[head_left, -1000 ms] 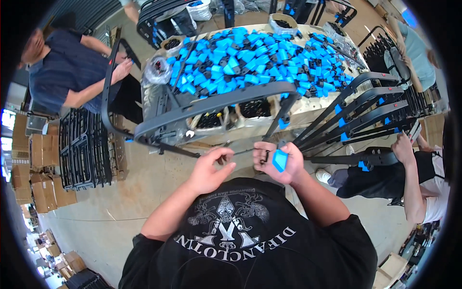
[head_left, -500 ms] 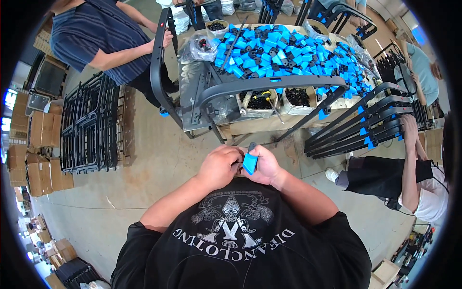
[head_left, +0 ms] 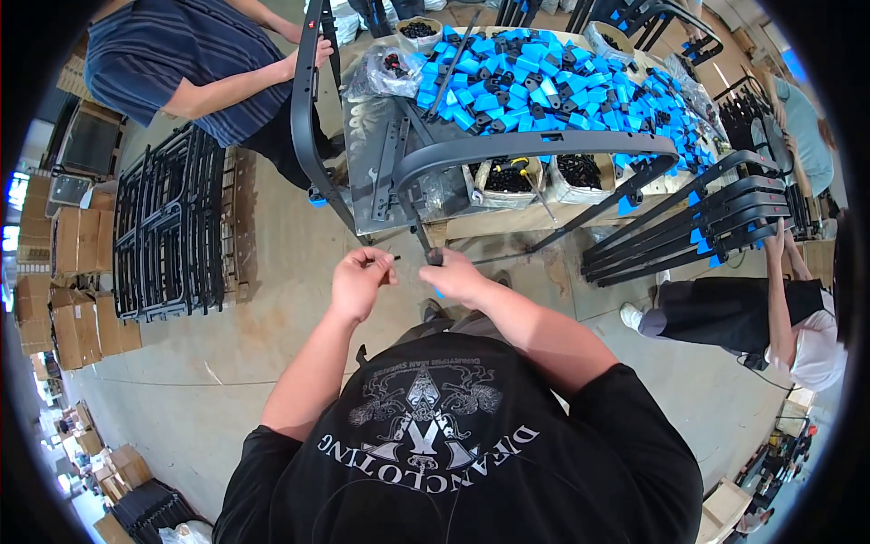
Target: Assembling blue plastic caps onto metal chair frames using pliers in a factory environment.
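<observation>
My left hand (head_left: 357,283) is raised in front of my chest, thumb and fingertips pinched on a small dark piece (head_left: 396,258), too small to name. To its right, my right hand (head_left: 459,276) is closed round a black-and-blue plastic fitting (head_left: 434,257); only its dark top and a bit of blue under the fingers show. The fitting is at the lower end of a leg of the black tubular frame (head_left: 535,145); whether it is seated on the leg I cannot tell. Beyond the frame, many similar blue-and-black fittings (head_left: 535,82) lie heaped on the table (head_left: 362,204).
Two boxes of small black parts (head_left: 580,172) stand at the table's near edge, a yellow-handled screwdriver (head_left: 513,168) in one. Co-workers (head_left: 199,77) stand left and right. Stacked black frames (head_left: 172,227) lie on a pallet; more frames (head_left: 689,227) lean at right.
My hands have moved apart and away from my chest, the right one bringing the fitting to the frame leg. The left has moved left with the small piece. The view has shifted slightly.
</observation>
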A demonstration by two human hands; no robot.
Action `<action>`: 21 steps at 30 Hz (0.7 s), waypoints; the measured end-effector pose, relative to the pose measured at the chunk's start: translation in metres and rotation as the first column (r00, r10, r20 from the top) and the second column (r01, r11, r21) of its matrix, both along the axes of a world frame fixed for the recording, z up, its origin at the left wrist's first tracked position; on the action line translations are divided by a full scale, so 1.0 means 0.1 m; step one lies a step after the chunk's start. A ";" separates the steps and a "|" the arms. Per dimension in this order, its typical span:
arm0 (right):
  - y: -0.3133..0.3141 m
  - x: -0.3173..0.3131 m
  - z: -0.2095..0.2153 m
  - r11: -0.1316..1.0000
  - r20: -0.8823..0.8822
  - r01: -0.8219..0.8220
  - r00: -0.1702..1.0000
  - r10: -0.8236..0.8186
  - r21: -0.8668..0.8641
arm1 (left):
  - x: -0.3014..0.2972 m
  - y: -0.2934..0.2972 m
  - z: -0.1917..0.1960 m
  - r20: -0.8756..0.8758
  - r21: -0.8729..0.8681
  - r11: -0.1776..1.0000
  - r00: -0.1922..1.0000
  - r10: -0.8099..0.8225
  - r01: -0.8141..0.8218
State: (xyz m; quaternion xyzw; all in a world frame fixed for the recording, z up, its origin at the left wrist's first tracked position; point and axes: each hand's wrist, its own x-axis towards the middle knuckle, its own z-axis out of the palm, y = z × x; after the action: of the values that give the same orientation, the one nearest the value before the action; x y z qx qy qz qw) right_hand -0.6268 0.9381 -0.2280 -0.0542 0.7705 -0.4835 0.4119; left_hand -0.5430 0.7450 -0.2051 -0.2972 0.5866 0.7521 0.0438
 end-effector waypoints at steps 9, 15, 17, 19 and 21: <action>-0.34 -0.21 -0.19 1.000 -0.271 -0.002 0.963 -0.003 -0.019 | -0.39 -0.12 -0.30 -0.079 0.403 0.913 0.991 0.108 -0.067; -0.25 -0.23 -0.43 0.962 -0.121 0.087 0.985 -0.121 -0.257 | -0.44 -0.22 -0.46 -0.129 0.439 0.898 0.991 0.021 0.038; -0.26 -0.21 -0.49 0.935 -0.069 0.122 0.986 -0.153 -0.332 | -0.45 -0.21 -0.47 -0.151 0.465 0.882 0.989 -0.005 0.075; -0.26 -0.21 -0.50 0.900 -0.016 0.157 0.984 -0.179 -0.406 | -0.48 -0.22 -0.49 -0.112 0.504 0.864 0.991 0.068 -0.003; -0.27 -0.21 -0.48 0.902 0.036 0.192 0.981 -0.193 -0.387 | -0.50 -0.21 -0.53 -0.079 0.561 0.827 0.991 0.108 -0.046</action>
State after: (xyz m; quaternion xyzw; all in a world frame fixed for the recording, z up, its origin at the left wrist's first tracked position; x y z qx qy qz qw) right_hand -0.6480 0.9112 -0.2762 -0.0594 0.6616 -0.6647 0.3420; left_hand -0.5927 0.7235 -0.2577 -0.2542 0.3307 0.9064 0.0667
